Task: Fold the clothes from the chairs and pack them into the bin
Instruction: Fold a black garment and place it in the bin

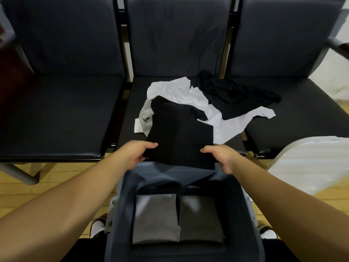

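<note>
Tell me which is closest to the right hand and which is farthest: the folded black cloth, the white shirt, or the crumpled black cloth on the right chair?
1. Folded black cloth: gripped by the right hand.
2. White shirt: on the middle chair, just beyond the hand.
3. Crumpled black cloth: farther back, toward the right chair.

head view | worn on head, looks forward and down | close over bin [120,214] | faces chairs [62,110]

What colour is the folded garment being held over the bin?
Black, plain with no pattern: the folded garment, seen in the head view.
</note>
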The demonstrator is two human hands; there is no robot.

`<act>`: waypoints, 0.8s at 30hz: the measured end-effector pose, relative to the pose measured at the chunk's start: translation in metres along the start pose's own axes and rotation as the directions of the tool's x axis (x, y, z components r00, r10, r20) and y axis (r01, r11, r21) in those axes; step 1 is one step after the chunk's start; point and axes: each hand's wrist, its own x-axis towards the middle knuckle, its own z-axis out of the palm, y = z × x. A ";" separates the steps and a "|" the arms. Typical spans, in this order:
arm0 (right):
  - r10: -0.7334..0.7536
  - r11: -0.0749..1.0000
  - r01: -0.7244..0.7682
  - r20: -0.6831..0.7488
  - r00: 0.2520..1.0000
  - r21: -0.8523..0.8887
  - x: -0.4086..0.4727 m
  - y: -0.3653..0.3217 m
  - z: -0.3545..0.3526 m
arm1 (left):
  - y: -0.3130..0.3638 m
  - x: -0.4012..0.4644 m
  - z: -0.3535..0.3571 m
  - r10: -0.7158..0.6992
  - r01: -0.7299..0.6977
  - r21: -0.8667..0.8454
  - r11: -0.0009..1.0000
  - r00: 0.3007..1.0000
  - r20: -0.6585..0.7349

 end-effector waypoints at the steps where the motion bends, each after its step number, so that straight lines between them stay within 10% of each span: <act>1: 0.027 0.997 -0.029 0.027 0.999 0.070 -0.009 0.004 -0.002 | -0.002 -0.007 -0.001 -0.014 0.017 -0.056 0.998 0.999 0.041; 7: 0.134 0.973 -0.153 0.113 0.984 0.175 -0.061 0.025 -0.012 | -0.020 -0.051 0.001 -0.065 0.092 -0.163 0.982 0.984 0.166; 15: -0.059 0.998 0.060 -0.062 0.996 0.017 -0.081 0.045 -0.014 | -0.032 -0.089 0.001 0.086 -0.087 -0.028 0.996 0.995 -0.047; 19: 0.282 0.810 -0.209 0.051 0.958 -0.548 -0.084 0.105 -0.003 | -0.105 -0.082 -0.005 -0.234 0.240 0.412 0.879 0.970 -0.065; 24: 0.491 0.759 -0.392 0.062 0.869 -0.520 -0.068 0.158 0.009 | -0.148 -0.071 -0.009 -0.488 0.439 0.522 0.731 0.871 -0.049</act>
